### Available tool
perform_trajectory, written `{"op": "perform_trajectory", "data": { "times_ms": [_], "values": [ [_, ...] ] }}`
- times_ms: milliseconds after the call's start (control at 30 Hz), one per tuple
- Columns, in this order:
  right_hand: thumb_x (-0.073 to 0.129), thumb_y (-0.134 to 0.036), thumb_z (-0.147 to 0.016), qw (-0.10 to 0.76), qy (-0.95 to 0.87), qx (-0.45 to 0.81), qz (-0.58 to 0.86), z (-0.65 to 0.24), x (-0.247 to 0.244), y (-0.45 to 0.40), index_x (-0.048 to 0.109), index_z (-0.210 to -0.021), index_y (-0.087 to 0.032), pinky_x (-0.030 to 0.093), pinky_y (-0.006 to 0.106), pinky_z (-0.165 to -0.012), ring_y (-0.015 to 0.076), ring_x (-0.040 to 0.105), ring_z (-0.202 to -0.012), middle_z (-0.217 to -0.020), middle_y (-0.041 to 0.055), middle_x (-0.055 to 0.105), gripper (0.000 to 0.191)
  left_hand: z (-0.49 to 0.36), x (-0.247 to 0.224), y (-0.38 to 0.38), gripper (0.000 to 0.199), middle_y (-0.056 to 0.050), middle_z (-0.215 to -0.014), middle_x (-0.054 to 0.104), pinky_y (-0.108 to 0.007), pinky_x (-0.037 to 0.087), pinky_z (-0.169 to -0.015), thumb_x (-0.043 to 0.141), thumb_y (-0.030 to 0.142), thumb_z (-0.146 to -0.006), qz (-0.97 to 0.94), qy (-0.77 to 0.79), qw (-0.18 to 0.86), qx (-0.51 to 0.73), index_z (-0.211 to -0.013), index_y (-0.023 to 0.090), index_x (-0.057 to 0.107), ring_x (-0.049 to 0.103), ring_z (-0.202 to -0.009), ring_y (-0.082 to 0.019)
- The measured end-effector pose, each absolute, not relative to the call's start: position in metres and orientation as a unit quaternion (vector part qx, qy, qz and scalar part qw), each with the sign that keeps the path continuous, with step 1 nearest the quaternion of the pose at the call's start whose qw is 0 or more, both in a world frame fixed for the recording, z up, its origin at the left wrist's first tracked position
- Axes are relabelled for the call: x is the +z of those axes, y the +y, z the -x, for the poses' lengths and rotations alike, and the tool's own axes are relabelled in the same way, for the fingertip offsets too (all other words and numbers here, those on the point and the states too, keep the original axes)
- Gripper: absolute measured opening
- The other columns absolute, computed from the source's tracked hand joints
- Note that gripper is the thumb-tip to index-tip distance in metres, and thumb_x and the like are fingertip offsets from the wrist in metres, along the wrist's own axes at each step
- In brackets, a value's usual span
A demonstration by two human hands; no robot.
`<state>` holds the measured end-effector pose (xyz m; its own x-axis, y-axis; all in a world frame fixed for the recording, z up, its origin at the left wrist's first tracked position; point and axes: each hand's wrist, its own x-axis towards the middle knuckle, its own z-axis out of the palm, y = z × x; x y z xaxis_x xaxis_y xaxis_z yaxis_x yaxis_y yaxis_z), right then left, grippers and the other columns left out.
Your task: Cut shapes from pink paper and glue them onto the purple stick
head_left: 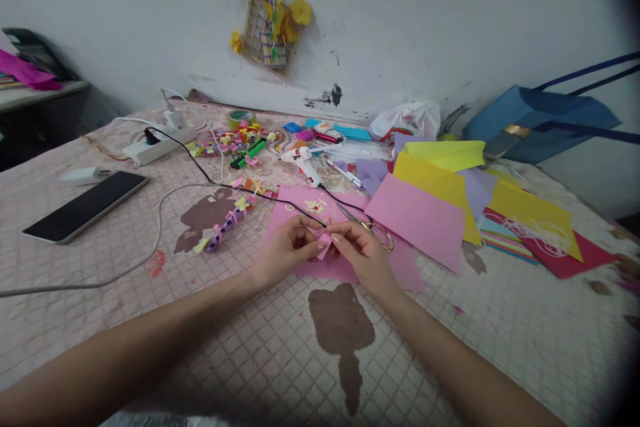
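Both hands meet over a pink sheet (345, 271) lying on the table. A small folded piece of pink paper (325, 247) is pinched between them. My left hand (287, 247) grips its left side with thumb and fingers closed. From the right, my right hand (364, 255) pinches the same piece at its upper edge. Scissors (381, 235) with gold handles lie just beyond my right hand, their blades partly under a black cord. Small pale yellow paper cut-outs (315, 205) rest on the pink sheet past my fingers.
A white glue gun (304, 165) lies behind the hands, its black cord crossing the work area. Coloured sheets (417, 220) are stacked right. Left are a decorated purple roll (225, 230), a phone (87, 207) and a power strip (159, 145). A blue bag (545, 121) stands back right.
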<state>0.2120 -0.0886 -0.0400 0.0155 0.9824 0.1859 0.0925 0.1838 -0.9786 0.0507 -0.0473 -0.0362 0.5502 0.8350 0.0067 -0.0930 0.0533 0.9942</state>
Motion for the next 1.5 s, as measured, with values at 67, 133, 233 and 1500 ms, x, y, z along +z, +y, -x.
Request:
{"op": "perform_trajectory", "data": {
  "times_ms": [67,133,233,1500],
  "values": [
    [0.057,-0.024,-0.083,0.527,-0.560,0.417,0.484,-0.2121,-0.0408,-0.0877,0.063,-0.090,-0.020,0.045,0.026,-0.068,0.0124,0.056,-0.073,-0.084,0.0011,0.061,0.010,-0.0504,-0.0384,-0.0465,0.037,0.002,-0.065,0.057,-0.021,0.040,-0.055,0.068,0.033,-0.073,-0.595,0.311,0.651,0.355,-0.099,0.013,0.051,0.053,-0.058,-0.009],
    [0.058,-0.023,-0.082,0.529,-0.558,0.416,0.486,-0.2125,-0.0420,-0.0866,0.063,-0.090,-0.020,0.045,0.026,-0.068,0.0121,0.056,-0.072,-0.084,0.0009,0.062,0.010,-0.0500,-0.0408,-0.0456,0.037,0.000,-0.067,0.058,-0.023,0.041,-0.058,0.068,0.032,-0.073,-0.598,0.306,0.650,0.354,-0.099,0.013,0.051,0.054,-0.061,-0.010],
    [0.058,-0.024,-0.082,0.528,-0.555,0.417,0.489,-0.2131,-0.0435,-0.0858,0.063,-0.090,-0.020,0.044,0.025,-0.066,0.0115,0.055,-0.069,-0.081,0.0004,0.061,0.010,-0.0496,-0.0425,-0.0449,0.037,0.000,-0.069,0.059,-0.023,0.041,-0.061,0.068,0.031,-0.073,-0.596,0.298,0.657,0.352,-0.100,0.013,0.051,0.055,-0.063,-0.010],
    [0.057,-0.033,-0.082,0.505,-0.576,0.409,0.496,-0.2127,-0.0443,-0.0884,0.061,-0.094,-0.020,0.047,0.028,-0.069,0.0148,0.057,-0.075,-0.084,0.0027,0.062,0.018,-0.0482,-0.0405,-0.0460,0.036,-0.003,-0.077,0.061,-0.024,0.043,-0.063,0.071,0.030,-0.070,-0.604,0.293,0.662,0.334,-0.096,0.012,0.053,0.057,-0.068,-0.011]
  ]
}}
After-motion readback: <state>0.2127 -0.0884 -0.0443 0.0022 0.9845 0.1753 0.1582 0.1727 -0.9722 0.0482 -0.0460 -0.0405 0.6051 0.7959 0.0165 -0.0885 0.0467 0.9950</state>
